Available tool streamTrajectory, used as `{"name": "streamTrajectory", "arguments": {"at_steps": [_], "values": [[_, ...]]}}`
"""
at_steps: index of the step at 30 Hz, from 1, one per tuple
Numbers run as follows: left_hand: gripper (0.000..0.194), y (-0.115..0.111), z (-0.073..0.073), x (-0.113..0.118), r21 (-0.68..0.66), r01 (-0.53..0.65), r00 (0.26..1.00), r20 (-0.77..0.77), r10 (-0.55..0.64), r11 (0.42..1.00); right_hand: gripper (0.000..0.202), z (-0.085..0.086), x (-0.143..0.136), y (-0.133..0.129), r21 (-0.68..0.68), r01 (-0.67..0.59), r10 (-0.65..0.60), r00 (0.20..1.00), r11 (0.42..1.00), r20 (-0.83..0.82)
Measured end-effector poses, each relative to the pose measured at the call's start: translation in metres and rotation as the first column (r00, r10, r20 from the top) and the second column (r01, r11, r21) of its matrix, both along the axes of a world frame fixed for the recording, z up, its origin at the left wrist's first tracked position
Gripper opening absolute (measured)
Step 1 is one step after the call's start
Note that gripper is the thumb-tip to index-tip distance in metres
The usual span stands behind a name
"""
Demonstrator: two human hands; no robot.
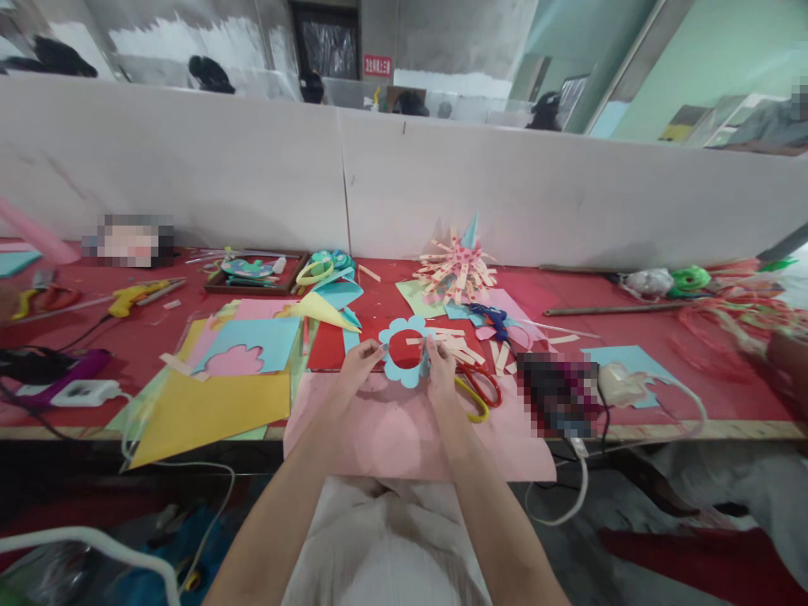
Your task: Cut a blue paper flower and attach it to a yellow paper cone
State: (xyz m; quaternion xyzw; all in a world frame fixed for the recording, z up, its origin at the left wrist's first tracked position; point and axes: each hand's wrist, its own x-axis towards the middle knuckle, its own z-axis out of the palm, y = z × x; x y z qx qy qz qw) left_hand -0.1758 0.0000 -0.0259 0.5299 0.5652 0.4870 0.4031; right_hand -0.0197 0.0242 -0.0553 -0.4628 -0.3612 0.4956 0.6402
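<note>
Both hands are closed on one cut-out: the left hand (364, 364) pinches the left edge of a light-blue flower-shaped paper ring (409, 325) between thumb and fingers, and the right hand (440, 364) grips its right edge. They hold it between them above the near edge of the red table (536, 290), over a pink paper sheet (391, 442), and I see red through its round hole. Just beside the right hand lie scissors (499, 392) (one loop red, the other yellow) and a scatter of pale strips (459, 347). Beyond these sits a dark-blue glue gun (493, 318), then a spiky pink ornament (464, 259) topped by a blue cone. Over to the left, a yellow paper cone (325, 310) rests near stacked coloured sheets (220, 412); farther off are a brown-rimmed tray (252, 289) and a yellow glue gun (134, 297).
</note>
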Motion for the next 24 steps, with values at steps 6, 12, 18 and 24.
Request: {"name": "streamTrajectory", "arguments": {"at_steps": [6,12,18,24], "values": [[0.029,0.000,0.001,0.000,0.012,-0.030,0.999,-0.014,0.030,0.999,0.035,0.003,-0.002,-0.002,0.054,-0.029,0.024,0.996,0.998,0.091],[0.030,-0.001,0.000,0.000,-0.110,-0.051,0.999,-0.002,0.052,0.993,0.036,0.004,0.000,-0.001,0.103,-0.006,-0.014,0.981,0.995,0.191],[0.033,-0.001,-0.004,0.000,-0.094,-0.060,0.998,-0.026,0.057,0.994,0.035,0.009,-0.002,-0.003,0.117,-0.033,0.010,0.982,0.993,0.188],[0.034,0.007,-0.011,-0.005,0.034,-0.117,0.992,-0.032,0.119,0.992,0.034,0.013,-0.002,-0.007,0.183,-0.090,0.036,0.960,0.979,0.279]]}}
